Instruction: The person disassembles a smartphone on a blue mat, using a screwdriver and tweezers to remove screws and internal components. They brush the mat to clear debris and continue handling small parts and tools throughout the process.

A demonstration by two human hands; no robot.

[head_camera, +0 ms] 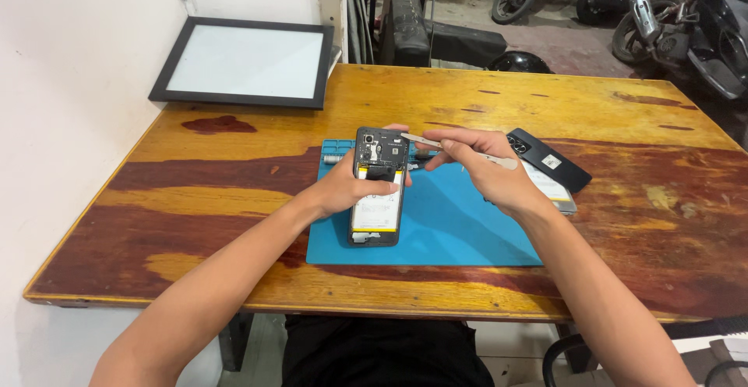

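An opened smartphone [379, 200] with its back cover off lies lengthwise on a blue work mat [452, 235], its white battery and dark circuit board exposed. My left hand [351, 186] grips the phone around its middle from the left. My right hand [479, 165] holds metal tweezers [421, 141], their tips pointing left at the phone's top right corner. Just right of that hand, a black back cover [553, 161] rests on the table, overlapping another flat light-coloured panel [555, 192].
The mat sits on a varnished wooden table [545, 106]. A black-framed white panel [245, 63] leans at the back left by the wall. Motorbikes [670, 21] stand beyond the far edge. A black chair part [565, 356] shows below the table's right front.
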